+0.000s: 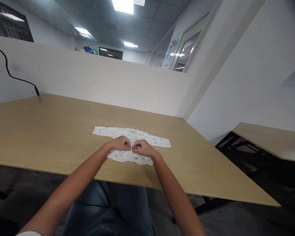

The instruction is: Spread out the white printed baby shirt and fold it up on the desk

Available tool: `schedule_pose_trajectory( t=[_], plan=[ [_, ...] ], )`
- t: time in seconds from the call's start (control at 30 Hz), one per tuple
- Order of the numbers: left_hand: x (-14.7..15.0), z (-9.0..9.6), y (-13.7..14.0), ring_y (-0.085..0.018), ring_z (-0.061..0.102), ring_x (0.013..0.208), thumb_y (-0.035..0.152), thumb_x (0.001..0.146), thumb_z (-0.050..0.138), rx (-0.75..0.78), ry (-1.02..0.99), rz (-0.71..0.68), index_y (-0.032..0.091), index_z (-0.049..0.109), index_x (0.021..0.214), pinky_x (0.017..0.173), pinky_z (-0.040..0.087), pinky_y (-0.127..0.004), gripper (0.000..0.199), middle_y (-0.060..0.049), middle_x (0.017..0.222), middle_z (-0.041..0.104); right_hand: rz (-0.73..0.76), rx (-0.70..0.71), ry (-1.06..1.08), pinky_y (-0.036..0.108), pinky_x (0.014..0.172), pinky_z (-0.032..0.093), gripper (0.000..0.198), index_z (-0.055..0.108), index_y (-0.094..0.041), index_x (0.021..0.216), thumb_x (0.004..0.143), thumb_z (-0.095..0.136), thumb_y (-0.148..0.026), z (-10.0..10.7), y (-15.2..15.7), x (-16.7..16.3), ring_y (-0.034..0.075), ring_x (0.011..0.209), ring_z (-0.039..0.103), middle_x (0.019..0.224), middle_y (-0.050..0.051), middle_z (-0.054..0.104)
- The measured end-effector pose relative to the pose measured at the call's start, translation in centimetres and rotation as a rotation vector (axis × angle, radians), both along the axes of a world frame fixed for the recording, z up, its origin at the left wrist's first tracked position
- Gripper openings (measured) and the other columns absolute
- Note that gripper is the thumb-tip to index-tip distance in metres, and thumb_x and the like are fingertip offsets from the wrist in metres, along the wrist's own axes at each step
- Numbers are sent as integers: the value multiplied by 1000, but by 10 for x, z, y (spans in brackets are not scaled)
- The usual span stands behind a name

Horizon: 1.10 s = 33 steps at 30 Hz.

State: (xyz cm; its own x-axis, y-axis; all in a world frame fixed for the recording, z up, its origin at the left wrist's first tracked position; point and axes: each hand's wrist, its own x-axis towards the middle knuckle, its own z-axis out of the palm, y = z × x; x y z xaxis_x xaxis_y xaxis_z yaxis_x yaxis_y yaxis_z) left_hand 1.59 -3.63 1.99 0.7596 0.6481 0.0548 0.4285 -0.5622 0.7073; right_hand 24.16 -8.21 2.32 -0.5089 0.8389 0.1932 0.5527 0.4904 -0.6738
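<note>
A small white long-sleeved baby shirt [118, 156] with a faint print lies spread on the table, its sleeves stretched out to both sides and its neckline away from me. My left hand [121, 143] is closed in a pinch on the shirt's front edge near the centre line. Close beside it, my right hand [143, 147] pinches the facing edge, the fingertips of both hands almost meeting. Whatever fastening lies between the fingertips is too small to make out. The lower hem rests flat, nearer to me than the hands.
The light wooden table [64, 131] runs up to a low white partition [113, 85]. A black cable [19, 79] hangs down at the far left. To the right stands another table [272, 139], beyond a gap. My legs [110, 209] are under the front edge.
</note>
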Motion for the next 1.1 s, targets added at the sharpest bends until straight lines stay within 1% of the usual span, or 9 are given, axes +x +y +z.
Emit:
schedule_pose_trajectory(
  t=[0.17, 0.4, 0.5, 0.6, 0.77, 0.87, 1.0, 1.1],
  plan=[
    [1, 5, -4, -14, 59, 72, 35, 74, 69, 3, 24, 12, 15, 77, 85, 62, 40, -22, 24, -2, 77, 70, -5, -32, 16, 26, 66, 45, 13, 79, -18, 80, 74, 71, -28, 0, 0, 0, 17, 72, 62, 78, 4, 73],
    [1, 4, -4, -14, 59, 71, 32, 74, 68, -12, 23, 31, 14, 78, 87, 62, 39, -23, 25, -2, 77, 70, -29, -50, 40, 26, 67, 45, 14, 79, -18, 80, 74, 67, -23, 4, -1, -1, 15, 70, 60, 76, 3, 73],
    [1, 1, -2, -14, 58, 70, 33, 74, 69, -15, 11, 25, 15, 77, 85, 61, 38, -23, 23, -1, 74, 68, -1, -66, 77, 26, 68, 46, 17, 80, -18, 82, 78, 65, -26, 6, -2, 0, 16, 72, 61, 79, 4, 75],
    [1, 0, 0, -14, 59, 71, 36, 73, 72, -21, -3, 15, 15, 77, 85, 62, 40, -23, 25, -2, 76, 69, 50, -68, 86, 27, 71, 47, 18, 80, -19, 84, 81, 64, -28, 6, -2, 2, 18, 76, 63, 84, 5, 76],
    [2, 1, -1, -16, 62, 74, 36, 73, 73, -37, -9, 31, 14, 78, 87, 65, 43, -23, 27, -4, 80, 73, 15, -46, 24, 26, 69, 46, 13, 79, -18, 82, 76, 69, -26, 4, 1, 3, 16, 73, 60, 80, 4, 73],
    [2, 2, -2, -15, 62, 74, 36, 73, 73, -34, -3, 30, 14, 78, 86, 65, 43, -24, 27, -5, 80, 73, 5, -48, 17, 26, 68, 45, 12, 77, -17, 80, 75, 69, -26, 2, 1, 2, 15, 72, 59, 77, 3, 71],
    [2, 2, -2, -15, 60, 72, 35, 73, 72, -2, -10, 17, 14, 78, 86, 63, 41, -23, 26, -3, 77, 70, -16, -25, 7, 26, 70, 45, 11, 75, -18, 80, 73, 66, -20, -2, -2, -3, 15, 75, 59, 80, 2, 69],
    [4, 1, -3, -14, 59, 71, 31, 71, 71, 27, -26, 38, 13, 78, 84, 62, 40, -23, 24, -3, 75, 69, -55, 15, -17, 26, 71, 45, 11, 72, -18, 78, 70, 64, -16, -5, -2, -6, 15, 77, 59, 81, 1, 67]
  ],
)
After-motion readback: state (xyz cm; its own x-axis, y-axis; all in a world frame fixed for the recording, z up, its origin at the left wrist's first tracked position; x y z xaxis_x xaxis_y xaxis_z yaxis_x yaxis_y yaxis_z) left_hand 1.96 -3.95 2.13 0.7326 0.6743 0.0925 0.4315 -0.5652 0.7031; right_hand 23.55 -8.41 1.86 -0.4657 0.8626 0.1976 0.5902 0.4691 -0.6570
